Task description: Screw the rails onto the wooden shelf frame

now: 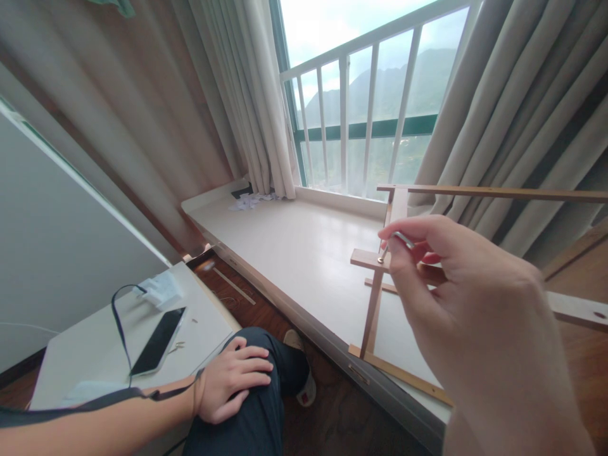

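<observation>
Right hand [479, 316] up close at four o'clock, big in the view, fingers pinched narrow on a small metal tool [403, 239]. It looks like a hex key, though it is too small to be sure. The tip of it sits down on a brass-coloured screw [381, 259] in a crossbar of the wooden frame [375, 304]. That frame stands on the white window ledge [304, 247] at about three o'clock, its lower rail along the ledge's front edge and its top rail running off to the right past the curtain [517, 126].

Left hand [232, 380] is down at seven o'clock, lying flat and relaxed on the person's knee [256, 411] in dark trousers, fingers spread, holding nothing. A dark strap [95, 400] lies along that forearm.

At eight o'clock there's a low white table [95, 354], and on it a black phone [159, 341] lying flat, with a white charger block [159, 290] just beyond it and a dark cable [118, 323] looping beside the two.

Below the knee, at six o'clock, a foot in a light slipper [304, 373] on the dark wood floor [342, 418]. Far corner of the ledge, eleven o'clock, some crumpled white paper [249, 201] against the left curtain. Straight ahead at twelve, the window with its white railing [361, 107], hills beyond.
</observation>
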{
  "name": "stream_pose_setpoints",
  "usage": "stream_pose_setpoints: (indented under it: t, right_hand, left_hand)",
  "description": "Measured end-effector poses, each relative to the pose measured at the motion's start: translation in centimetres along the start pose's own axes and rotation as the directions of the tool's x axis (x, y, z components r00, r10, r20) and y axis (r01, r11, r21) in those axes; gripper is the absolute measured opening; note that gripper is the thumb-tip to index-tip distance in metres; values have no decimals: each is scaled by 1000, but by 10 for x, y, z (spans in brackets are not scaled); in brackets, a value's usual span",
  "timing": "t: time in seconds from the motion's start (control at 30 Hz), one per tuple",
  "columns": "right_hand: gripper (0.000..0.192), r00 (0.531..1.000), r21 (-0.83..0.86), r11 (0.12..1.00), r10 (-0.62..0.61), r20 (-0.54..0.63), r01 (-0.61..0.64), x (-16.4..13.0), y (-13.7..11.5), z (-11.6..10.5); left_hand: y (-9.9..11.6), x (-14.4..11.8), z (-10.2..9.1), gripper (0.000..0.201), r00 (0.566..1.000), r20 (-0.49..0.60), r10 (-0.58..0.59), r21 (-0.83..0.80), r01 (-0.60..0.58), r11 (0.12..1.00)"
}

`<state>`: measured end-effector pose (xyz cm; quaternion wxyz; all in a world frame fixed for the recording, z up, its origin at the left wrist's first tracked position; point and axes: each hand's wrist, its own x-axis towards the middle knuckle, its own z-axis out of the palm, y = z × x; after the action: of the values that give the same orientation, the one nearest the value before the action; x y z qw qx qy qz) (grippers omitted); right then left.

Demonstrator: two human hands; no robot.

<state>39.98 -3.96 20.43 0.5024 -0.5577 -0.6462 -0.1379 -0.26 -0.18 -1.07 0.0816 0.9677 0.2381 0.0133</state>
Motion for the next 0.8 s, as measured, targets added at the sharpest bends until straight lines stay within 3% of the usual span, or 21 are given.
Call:
stream_pose_setpoints:
  t: [0.57,0.8]
  right_hand:
    - [13,999,-8,1000,-9,51,9,-1,2,0]
    - [19,997,-108,994,-17,77,25,1,2,2]
  left_hand:
    - [2,0,-2,58,997,62,-50,7,50,999]
    - [3,0,-2,59,995,78,-58,22,56,998]
